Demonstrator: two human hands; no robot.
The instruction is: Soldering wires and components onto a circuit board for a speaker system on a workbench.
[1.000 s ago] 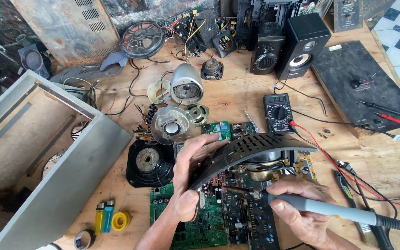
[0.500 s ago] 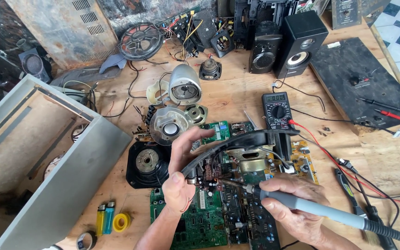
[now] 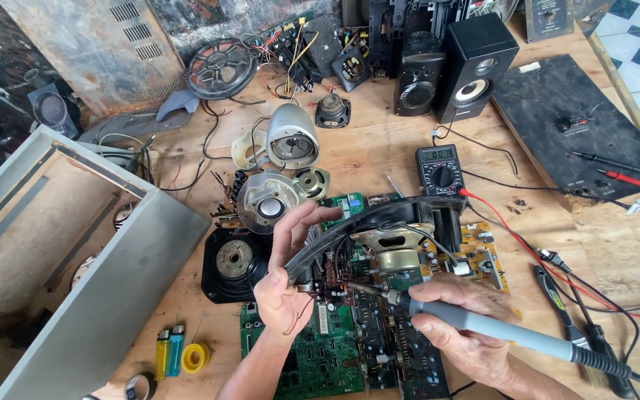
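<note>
Left hand (image 3: 284, 285) raised palm-up, fingers curled around end of curved black speaker frame (image 3: 379, 222), held tilted above green circuit board (image 3: 327, 348). Right hand (image 3: 461, 326) closed around grey soldering iron (image 3: 498, 330), tip set at wiring under frame. Black multimeter (image 3: 440, 169) lying just behind on tabletop (image 3: 379, 141). Yellow and blue lighters (image 3: 169, 351) and yellow tape roll (image 3: 195, 357) placed at front left.

- A black meter (image 3: 440, 170) lies on the wooden table, a bit up from the middle, at about 1 o'clock. It has a small grey screen (image 3: 438, 154) at its top, shaped like a flat box.
- A small white label (image 3: 530, 67) sits on the table at 2 o'clock, just beside the black board (image 3: 550, 111).
</note>
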